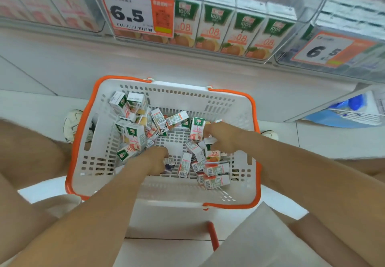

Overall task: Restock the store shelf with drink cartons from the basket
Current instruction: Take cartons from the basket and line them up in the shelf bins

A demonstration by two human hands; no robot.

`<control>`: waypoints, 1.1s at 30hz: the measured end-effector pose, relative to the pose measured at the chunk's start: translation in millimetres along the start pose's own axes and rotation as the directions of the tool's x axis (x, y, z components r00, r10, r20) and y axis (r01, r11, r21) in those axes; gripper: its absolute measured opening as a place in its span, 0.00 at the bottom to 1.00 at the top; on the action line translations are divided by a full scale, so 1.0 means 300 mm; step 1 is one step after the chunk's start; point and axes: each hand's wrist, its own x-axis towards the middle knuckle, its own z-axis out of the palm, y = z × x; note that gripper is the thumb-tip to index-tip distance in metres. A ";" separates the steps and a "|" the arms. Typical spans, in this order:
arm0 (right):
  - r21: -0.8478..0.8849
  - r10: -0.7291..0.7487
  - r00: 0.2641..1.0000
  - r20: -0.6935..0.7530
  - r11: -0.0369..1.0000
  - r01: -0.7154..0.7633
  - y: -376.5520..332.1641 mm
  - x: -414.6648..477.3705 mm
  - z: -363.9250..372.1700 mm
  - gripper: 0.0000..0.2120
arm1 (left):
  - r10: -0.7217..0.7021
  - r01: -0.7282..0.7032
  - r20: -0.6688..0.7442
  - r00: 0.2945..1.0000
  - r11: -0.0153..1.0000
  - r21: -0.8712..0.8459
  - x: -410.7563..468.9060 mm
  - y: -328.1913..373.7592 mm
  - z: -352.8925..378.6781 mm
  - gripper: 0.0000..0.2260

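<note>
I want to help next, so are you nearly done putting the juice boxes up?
Not yet. A row of peach juice cartons already fronts the shelf. The left hand and right hand reach into the basket, where many loose cartons remain.

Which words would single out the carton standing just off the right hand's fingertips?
Find the white basket with the orange rim below the shelf. The right hand reaches into its right half; the carton stands just left of its fingertips. It is upright with its green front facing the camera, while nearby cartons lie flat showing barcodes.
</note>
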 end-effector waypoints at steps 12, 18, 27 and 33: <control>0.256 -0.013 0.851 -0.525 0.951 0.173 -0.243 -0.356 -0.415 0.15 | 0.204 -0.437 -0.466 0.861 0.766 -0.472 -0.518 0.188 -0.482 0.07; 0.216 -0.047 0.726 -0.686 0.940 0.264 -0.349 -0.481 -0.540 0.15 | 0.244 -0.526 -0.572 0.783 0.750 -0.400 -0.699 0.204 -0.637 0.06; 0.145 -0.021 0.419 -0.908 0.922 0.360 -0.441 -0.554 -0.805 0.17 | 0.237 -0.518 -0.695 0.679 0.825 -0.225 -0.891 0.196 -0.887 0.07; 0.070 -0.035 0.313 -0.949 0.945 0.319 -0.420 -0.433 -0.917 0.15 | 0.155 -0.544 -0.794 0.587 0.802 -0.245 -0.903 0.202 -0.939 0.03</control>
